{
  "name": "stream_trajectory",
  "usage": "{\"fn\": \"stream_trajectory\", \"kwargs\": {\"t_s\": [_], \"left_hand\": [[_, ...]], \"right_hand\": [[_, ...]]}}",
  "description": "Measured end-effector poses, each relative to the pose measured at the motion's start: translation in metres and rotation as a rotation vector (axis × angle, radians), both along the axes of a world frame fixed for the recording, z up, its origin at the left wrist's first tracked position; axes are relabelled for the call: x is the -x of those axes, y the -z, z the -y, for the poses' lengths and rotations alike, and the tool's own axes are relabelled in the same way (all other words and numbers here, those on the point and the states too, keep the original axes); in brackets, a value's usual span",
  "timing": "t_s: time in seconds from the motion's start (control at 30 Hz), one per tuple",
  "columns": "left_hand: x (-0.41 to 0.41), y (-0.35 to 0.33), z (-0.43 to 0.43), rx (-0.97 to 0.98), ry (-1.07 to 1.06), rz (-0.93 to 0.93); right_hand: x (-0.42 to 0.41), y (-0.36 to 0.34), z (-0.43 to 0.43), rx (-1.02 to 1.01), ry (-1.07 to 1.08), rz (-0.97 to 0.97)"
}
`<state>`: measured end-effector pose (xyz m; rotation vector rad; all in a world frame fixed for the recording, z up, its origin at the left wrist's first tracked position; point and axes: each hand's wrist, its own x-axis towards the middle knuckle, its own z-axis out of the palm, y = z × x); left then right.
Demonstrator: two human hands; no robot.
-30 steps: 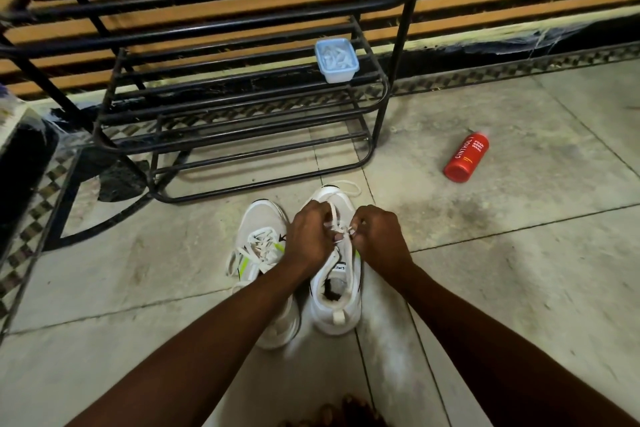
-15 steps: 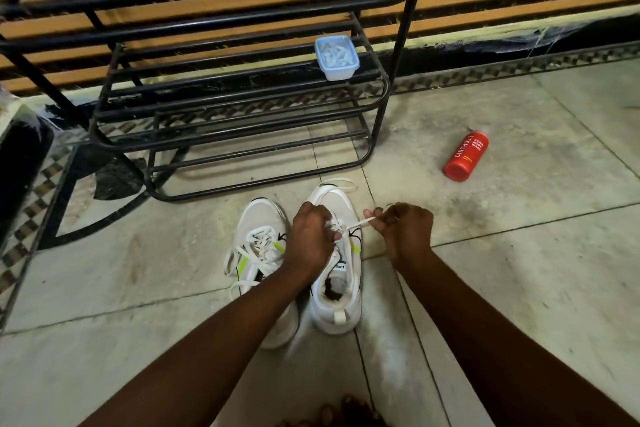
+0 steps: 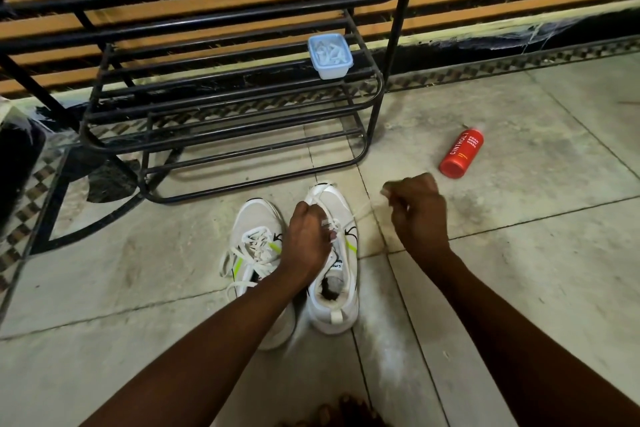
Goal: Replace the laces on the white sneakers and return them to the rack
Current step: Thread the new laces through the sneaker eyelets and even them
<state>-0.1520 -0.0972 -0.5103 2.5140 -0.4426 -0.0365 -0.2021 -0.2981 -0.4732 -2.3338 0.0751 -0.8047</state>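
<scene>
Both my forearms, bare, enter from the lower edge and converge forward. My left hand (image 3: 308,239) lies back uppermost, wrist nearly straight. Its fingers (image 3: 325,224) are curled downward and grip the lace (image 3: 362,210) where it crosses the sneaker (image 3: 336,319). My right hand (image 3: 419,211) is held apart to the right and slightly farther forward, its fingers folded into a loose fist. Thumb and forefinger pinch the free end of the same lace, which runs taut between the two hands.
</scene>
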Motion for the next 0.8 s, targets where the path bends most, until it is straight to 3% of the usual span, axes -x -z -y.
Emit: {"fn": "stream_trajectory", "kwargs": {"t_s": [0.07,0.13,0.17,0.2,0.3,0.33,0.43,0.5,0.57,0.6,0.67,0.73,0.8], "left_hand": [[-0.003,0.004,0.000,-0.019,0.020,0.008],[-0.004,0.007,0.000,-0.002,0.013,0.001],[-0.004,0.008,-0.001,0.010,0.006,0.002],[-0.003,0.008,-0.001,0.024,0.004,0.010],[-0.002,0.005,0.000,0.048,-0.006,0.009],[-0.001,0.004,-0.001,0.055,-0.014,0.001],[0.003,0.003,-0.001,0.068,0.005,0.013],[0.005,0.001,-0.001,0.045,0.007,0.028],[0.006,-0.002,0.001,0.031,-0.013,0.026],[0.006,-0.002,0.001,0.028,-0.015,0.026],[0.006,-0.002,0.001,0.019,-0.007,0.026],[0.005,0.000,0.001,0.026,-0.009,0.020],[0.005,0.001,0.001,0.031,-0.017,0.015]], "right_hand": [[-0.006,-0.011,-0.010,-0.637,0.143,0.055],[-0.013,-0.016,-0.018,-1.408,0.082,0.060],[-0.011,-0.013,-0.017,-1.514,0.043,-0.046],[-0.008,-0.006,-0.014,-1.359,0.003,-0.172],[0.012,0.027,0.000,-0.395,-0.246,-0.343],[0.016,0.034,0.003,-0.252,-0.302,-0.405],[0.015,0.034,-0.001,-0.160,-0.421,-0.546],[0.005,0.030,-0.003,0.044,-0.421,-0.686],[-0.003,0.026,-0.002,0.285,-0.387,-0.687],[-0.005,0.020,-0.002,0.273,-0.370,-0.600],[-0.004,0.003,-0.003,0.030,-0.331,-0.344],[0.000,-0.011,-0.007,-0.327,-0.221,-0.112],[0.001,-0.019,-0.013,-0.883,-0.144,-0.036]]}}
